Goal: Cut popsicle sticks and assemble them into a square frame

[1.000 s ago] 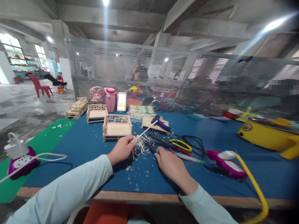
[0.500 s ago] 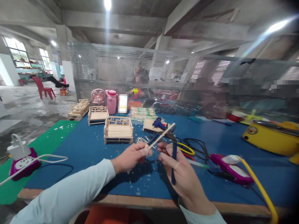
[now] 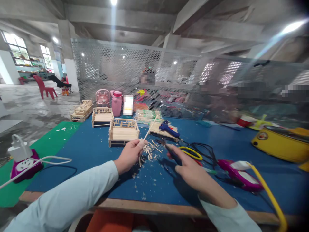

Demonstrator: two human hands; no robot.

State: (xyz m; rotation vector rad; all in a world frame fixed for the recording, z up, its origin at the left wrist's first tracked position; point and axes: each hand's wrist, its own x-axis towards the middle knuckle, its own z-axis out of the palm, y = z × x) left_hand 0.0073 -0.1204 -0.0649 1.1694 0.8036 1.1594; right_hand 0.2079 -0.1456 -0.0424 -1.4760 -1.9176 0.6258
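My left hand [image 3: 129, 157] is closed around a thin wooden stick [image 3: 151, 128], which slants up and to the right from the fingertips. My right hand [image 3: 193, 167] grips dark-handled pliers [image 3: 174, 154], their jaws pointing left, apart from the stick. Short cut wood pieces [image 3: 150, 151] lie scattered on the blue table between the two hands. Just beyond my left hand stands a miniature wooden bench with railings [image 3: 123, 132]. A blue glue gun [image 3: 170, 129] rests on a flat wooden piece [image 3: 160, 131] past the pliers.
More miniature benches [image 3: 102, 118] stand at the back left, near a pink bottle [image 3: 117, 104] and bundled sticks [image 3: 145, 115]. Purple power strips [image 3: 241, 177] with cables lie on both sides. A yellow pot [image 3: 281, 143] is at right, a perforated metal screen [image 3: 108, 64] behind.
My hands have moved apart. The pliers have turned from upright near the stick to lower, pointing left. My left hand has shifted left with the stick, baring the scraps.
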